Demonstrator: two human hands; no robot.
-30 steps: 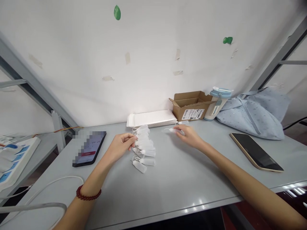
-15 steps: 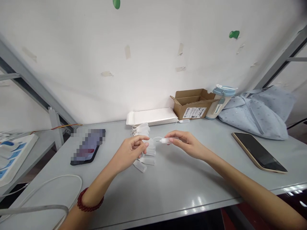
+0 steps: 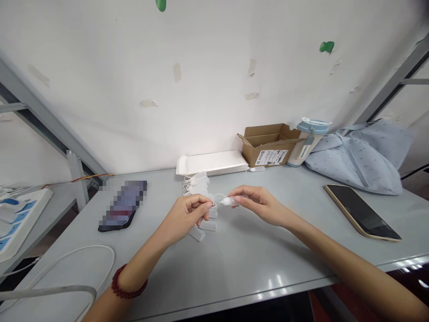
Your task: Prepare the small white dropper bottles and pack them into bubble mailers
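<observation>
My right hand (image 3: 259, 205) pinches a small translucent white plastic bottle (image 3: 230, 201) with a thin loop at its tip, held just above the grey table (image 3: 254, 255). My left hand (image 3: 186, 215) is closed in a pinch at the loop end of that bottle, thumb and fingertips together. Right behind and under my left hand lies a row of several like white bottles (image 3: 197, 184), running from the far side towards me. One more such bottle (image 3: 257, 169) lies by the cardboard box.
A stack of flat white sheets (image 3: 211, 163) lies at the wall, with an open cardboard box (image 3: 268, 145), a blue-lidded cup (image 3: 307, 141) and a light blue cloth bag (image 3: 358, 154) to its right. A phone (image 3: 123, 211) lies left, a tablet (image 3: 363, 212) right, white cable (image 3: 67, 268) near left.
My right hand picked a bottle up near the box and brought it towards me; my left hand left the row and met it at the tip.
</observation>
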